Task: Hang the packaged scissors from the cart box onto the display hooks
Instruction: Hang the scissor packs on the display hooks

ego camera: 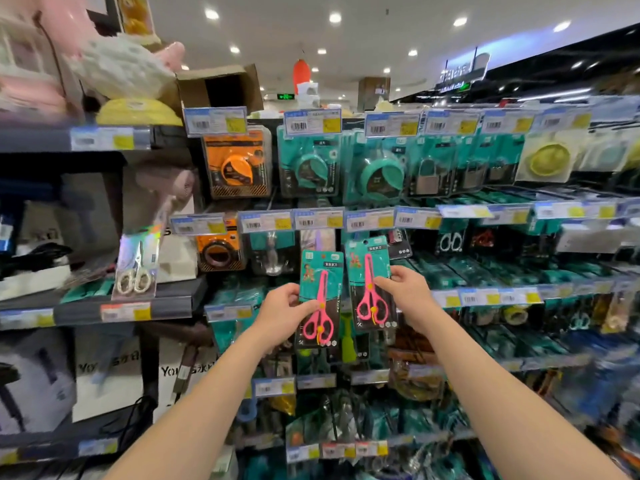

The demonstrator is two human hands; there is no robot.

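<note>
I hold two teal packs of pink scissors up in front of the display wall. My left hand (282,311) grips the left pack (320,299) by its left edge. My right hand (407,294) pinches the right pack (370,282) by its right edge, a little higher and tilted slightly left. Both packs sit just below the second row of price tags (318,219). The hooks behind them are hidden by the packs and tags. The cart box is not in view.
Teal-carded goods, padlocks (427,176) and orange tape measures (237,168) hang on the rows above. A holographic pack of white scissors (136,261) leans on the dark shelf at left. Boxed goods fill the left shelves. More hanging packs crowd the rows below and right.
</note>
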